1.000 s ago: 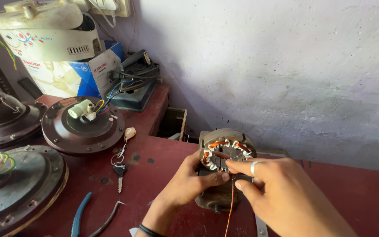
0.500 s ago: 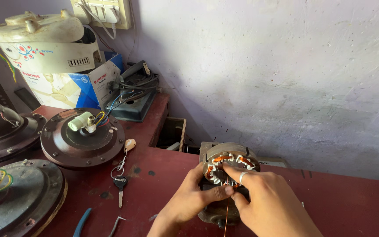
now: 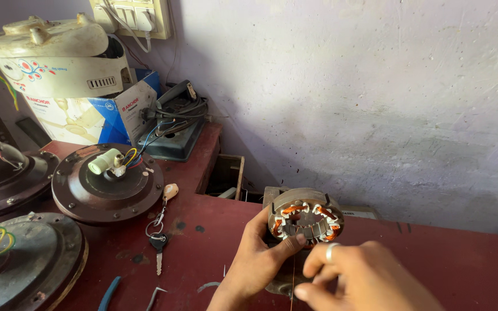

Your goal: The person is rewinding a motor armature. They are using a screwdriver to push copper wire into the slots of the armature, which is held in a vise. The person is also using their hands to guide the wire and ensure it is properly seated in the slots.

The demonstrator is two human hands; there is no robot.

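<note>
Now our left hand (image 3: 255, 262) grips the motor core (image 3: 305, 222), while our right hand (image 3: 364, 276) curls half-closed beside it, pinching a thin copper wire (image 3: 291, 282).

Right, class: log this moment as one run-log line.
left hand: grips motor stator | right hand: fingers at stator's front | copper wire: hangs below | bench: key, fan motor housing at left

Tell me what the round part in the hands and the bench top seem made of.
Motor stator: dull grey metal shell, likely steel, with glossy orange coils that look like enamelled copper wire. Bench top: dark red painted surface, scuffed and stained; wood or metal underneath is unclear.
</note>
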